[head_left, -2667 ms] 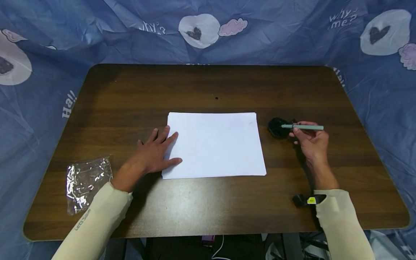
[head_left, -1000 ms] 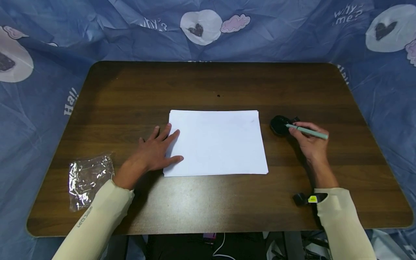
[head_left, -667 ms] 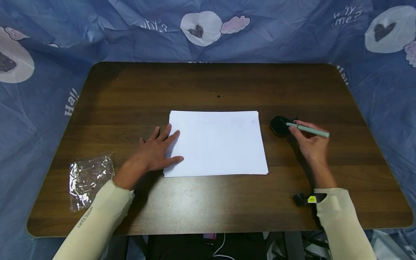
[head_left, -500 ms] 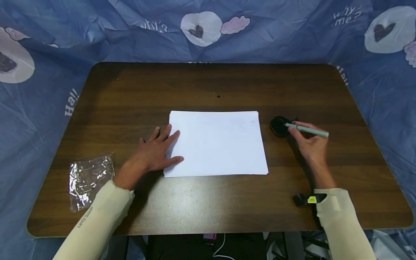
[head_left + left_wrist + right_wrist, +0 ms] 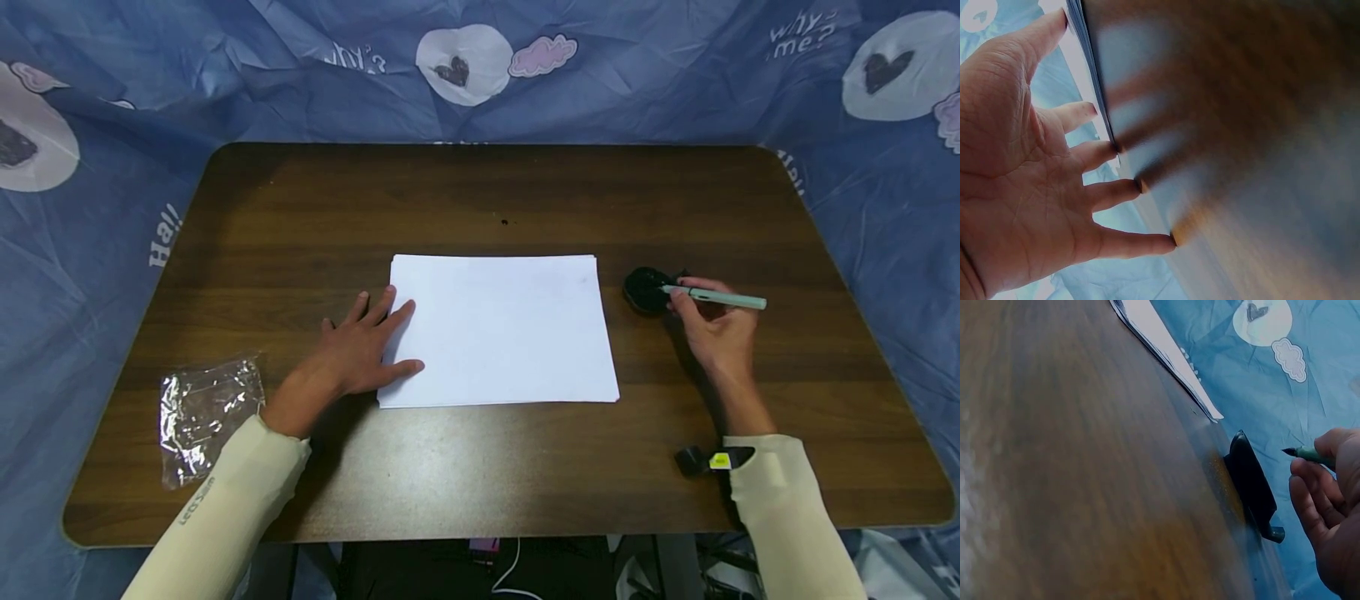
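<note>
My left hand (image 5: 352, 350) lies spread at the left edge of a stack of blank white paper (image 5: 510, 333), thumb and index finger on the top sheet. In the left wrist view its fingertips touch the paper's edge and the tabletop. My right hand (image 5: 720, 329) pinches a light green pen (image 5: 731, 298) between thumb and fingers. The pen's dark, pointed tip shows in the right wrist view, raised above a small black dish (image 5: 1250, 478) with a stubby tab. From the head view, the tip overlaps this dish (image 5: 643, 290), right of the paper.
A clear plastic bag (image 5: 206, 417) lies by the left forearm on the brown wooden table (image 5: 480, 200). Near the right cuff is a small black device (image 5: 693, 461) with a yellow label. Blue printed cloth (image 5: 300, 100) hangs behind the table.
The pen's rear end has swung away from me and a little to the right, so it lies more level over the dish. My left hand stays in place on the paper.
</note>
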`<state>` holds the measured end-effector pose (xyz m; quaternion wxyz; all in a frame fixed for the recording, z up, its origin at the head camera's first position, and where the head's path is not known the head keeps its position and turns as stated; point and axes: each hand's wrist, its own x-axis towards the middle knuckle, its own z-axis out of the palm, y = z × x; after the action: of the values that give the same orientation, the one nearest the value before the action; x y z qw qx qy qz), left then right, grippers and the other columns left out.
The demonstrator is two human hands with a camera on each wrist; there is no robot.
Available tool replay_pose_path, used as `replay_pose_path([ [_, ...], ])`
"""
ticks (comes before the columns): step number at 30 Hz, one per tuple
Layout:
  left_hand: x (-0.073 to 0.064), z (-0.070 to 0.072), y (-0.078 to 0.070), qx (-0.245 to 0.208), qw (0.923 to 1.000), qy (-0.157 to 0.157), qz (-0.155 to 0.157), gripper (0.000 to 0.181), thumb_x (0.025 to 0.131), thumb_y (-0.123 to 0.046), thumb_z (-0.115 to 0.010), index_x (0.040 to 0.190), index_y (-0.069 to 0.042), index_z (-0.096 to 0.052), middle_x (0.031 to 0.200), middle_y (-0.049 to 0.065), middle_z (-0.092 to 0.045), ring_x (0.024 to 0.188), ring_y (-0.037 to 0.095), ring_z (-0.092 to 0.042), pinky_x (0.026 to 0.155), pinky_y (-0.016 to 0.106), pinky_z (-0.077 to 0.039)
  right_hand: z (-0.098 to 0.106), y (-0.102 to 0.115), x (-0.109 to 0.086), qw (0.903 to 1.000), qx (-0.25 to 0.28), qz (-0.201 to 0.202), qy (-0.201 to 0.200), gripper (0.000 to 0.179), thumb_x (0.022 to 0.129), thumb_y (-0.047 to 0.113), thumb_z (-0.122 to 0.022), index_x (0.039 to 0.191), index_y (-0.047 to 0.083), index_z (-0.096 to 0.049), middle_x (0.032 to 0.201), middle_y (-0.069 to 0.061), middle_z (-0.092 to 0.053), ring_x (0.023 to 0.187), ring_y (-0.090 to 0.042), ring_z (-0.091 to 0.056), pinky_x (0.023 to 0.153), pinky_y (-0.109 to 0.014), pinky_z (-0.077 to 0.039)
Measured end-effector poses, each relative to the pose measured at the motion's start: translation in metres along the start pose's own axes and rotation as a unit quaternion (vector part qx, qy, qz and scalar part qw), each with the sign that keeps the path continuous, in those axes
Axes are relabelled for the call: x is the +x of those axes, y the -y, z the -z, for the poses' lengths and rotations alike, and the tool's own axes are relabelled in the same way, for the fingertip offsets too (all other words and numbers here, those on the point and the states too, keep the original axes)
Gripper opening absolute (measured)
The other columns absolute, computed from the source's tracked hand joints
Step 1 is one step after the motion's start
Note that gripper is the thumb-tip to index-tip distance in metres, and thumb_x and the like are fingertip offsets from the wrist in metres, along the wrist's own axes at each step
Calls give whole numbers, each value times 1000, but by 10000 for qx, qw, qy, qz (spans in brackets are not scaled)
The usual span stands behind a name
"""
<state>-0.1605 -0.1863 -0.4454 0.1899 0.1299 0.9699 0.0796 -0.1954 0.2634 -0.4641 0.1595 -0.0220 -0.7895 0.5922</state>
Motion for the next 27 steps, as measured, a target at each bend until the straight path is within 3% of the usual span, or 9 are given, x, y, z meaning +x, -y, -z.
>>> replay_pose_path([
  [8,1,0,0,53,10000,10,6,89,83,-67,-50,152,-25,-13,158,7,0,141,40,-1,92,77,-16,-3,23,-8,9962,-649,580,-30,24,85,7,-69,104,-7,-67,96,-10,-65,81,-8,-60,72,-16,-47],
  [12,1,-1,1,42,10000,12,3,89,83,-67,-50,152,-25,-13,158,7,0,141,40,0,92,77,-16,-4,24,-9,9957,-664,652,-48,24,85,8,-68,104,-7,-67,98,-12,-66,82,-8,-60,72,-16,-46],
  [17,1,-2,1,38,10000,25,17,89,83,-68,-50,152,-25,-13,158,7,0,141,40,0,92,76,-15,-3,19,-7,9986,85,455,237,25,85,4,-67,106,-9,-65,100,-13,-67,71,-12,-65,65,-19,-52],
  [22,1,-2,1,24,10000,31,24,90,83,-68,-50,152,-25,-12,158,7,1,141,40,0,92,77,-15,-4,15,-6,9934,970,331,516,26,84,-3,-66,107,-14,-62,101,-18,-64,64,-20,-66,60,-24,-53],
  [27,1,-1,2,53,10000,40,8,90,83,-68,-49,152,-25,-11,158,6,1,141,40,0,93,77,-15,-4,13,-5,9915,1144,400,482,23,83,-3,-67,102,-16,-63,97,-14,-67,64,-20,-65,57,-21,-53],
])
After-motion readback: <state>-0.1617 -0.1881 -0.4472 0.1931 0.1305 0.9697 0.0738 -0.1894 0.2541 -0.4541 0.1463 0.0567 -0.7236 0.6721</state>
